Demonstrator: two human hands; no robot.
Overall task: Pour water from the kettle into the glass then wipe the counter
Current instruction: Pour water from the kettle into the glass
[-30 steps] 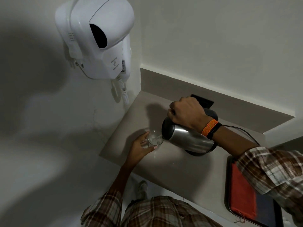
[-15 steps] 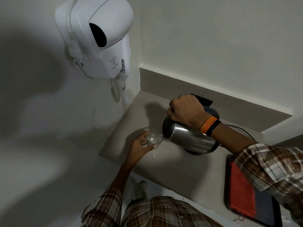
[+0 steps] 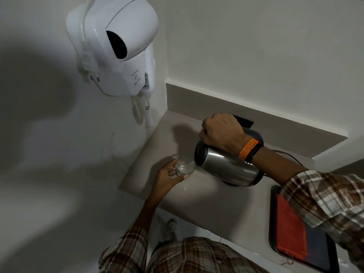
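Note:
A steel kettle [image 3: 228, 168] with a black lid and base is tipped far over to the left, its spout at the rim of a clear glass [image 3: 185, 166]. My right hand [image 3: 222, 133] grips the kettle's handle from above. My left hand [image 3: 167, 178] wraps around the glass, which stands on the beige counter [image 3: 206, 198] near its left front corner. Water lies in the bottom of the glass. An orange-red cloth [image 3: 289, 227] lies on a dark tray [image 3: 323, 251] at the right.
A white wall-mounted hair dryer [image 3: 116, 46] with a coiled cord hangs above the counter's left end. A black cable [image 3: 287, 154] runs behind the kettle. A dark flat object [image 3: 244, 121] sits by the back ledge. Walls close the left and back.
The kettle has stayed tipped at the glass, with the spout now closer to the rim. Both hands keep their grips.

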